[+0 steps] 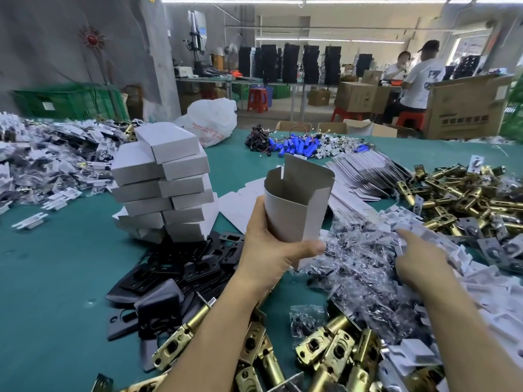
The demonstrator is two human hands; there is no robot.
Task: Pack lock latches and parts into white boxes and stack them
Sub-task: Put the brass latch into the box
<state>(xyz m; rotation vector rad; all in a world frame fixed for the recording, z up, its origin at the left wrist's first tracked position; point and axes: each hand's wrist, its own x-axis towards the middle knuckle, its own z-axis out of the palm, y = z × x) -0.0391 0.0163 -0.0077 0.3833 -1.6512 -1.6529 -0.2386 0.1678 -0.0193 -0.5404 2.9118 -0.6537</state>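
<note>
I held the open white box [297,205] upright, its mouth up and its flaps standing free, so that parts could drop straight in. My left hand [271,250] gripped its lower half, thumb across the near face and fingers curled round the far side.

Right of the box, my right hand [421,258] reached over the pile of clear bags [359,267], forefinger stretched to the white plastic parts [441,241]. Whether the fingers under it pinched anything I could not tell.

Beyond the box lay the flat box blanks [365,171], near enough to draw the next one. Left of it stood the stack of closed boxes [167,182], leaning a little. Below the box lay black plates [181,267] and brass latches [325,349], all within my reach.
</note>
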